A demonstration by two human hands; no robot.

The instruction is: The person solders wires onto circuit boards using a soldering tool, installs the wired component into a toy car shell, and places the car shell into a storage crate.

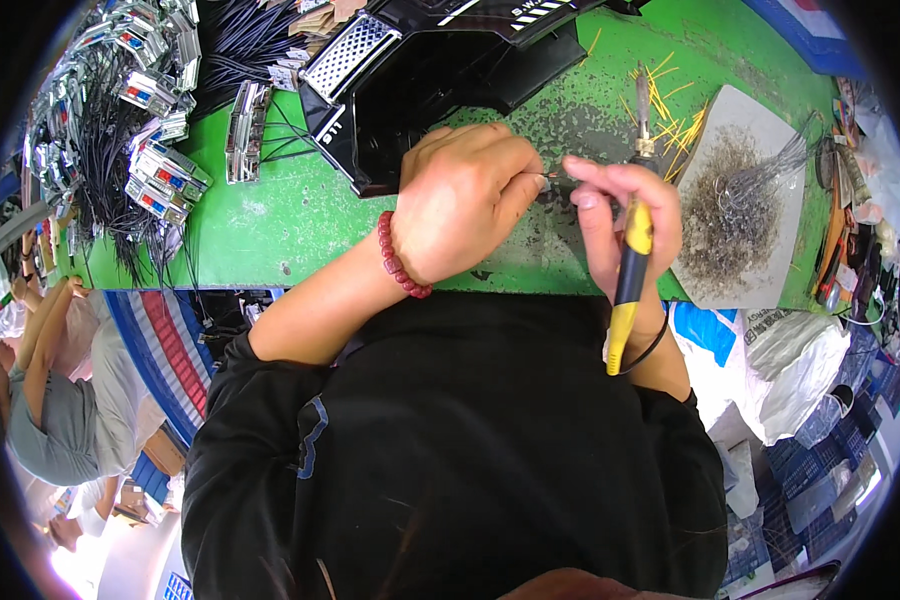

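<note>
My left hand (470,195), with a red bead bracelet at the wrist, is closed in a pinch on a thin wire (550,175) whose bare end pokes out past the fingertips. In my right hand (630,205) lies a yellow and black soldering iron (627,290), its metal tip pointing away from me. The right thumb and index finger reach toward the wire end, slightly apart from it. Just beyond my left hand sits a black plastic toy car body (410,95), partly hidden by that hand.
Light modules (160,180) with black wires crowd the left; one chrome light bar (247,132) lies nearer the car body. Yellow tubing pieces (675,130) scatter at right beside a grey board (760,270) holding a tangle of fine wire (735,200). Another person (60,400) sits at far left.
</note>
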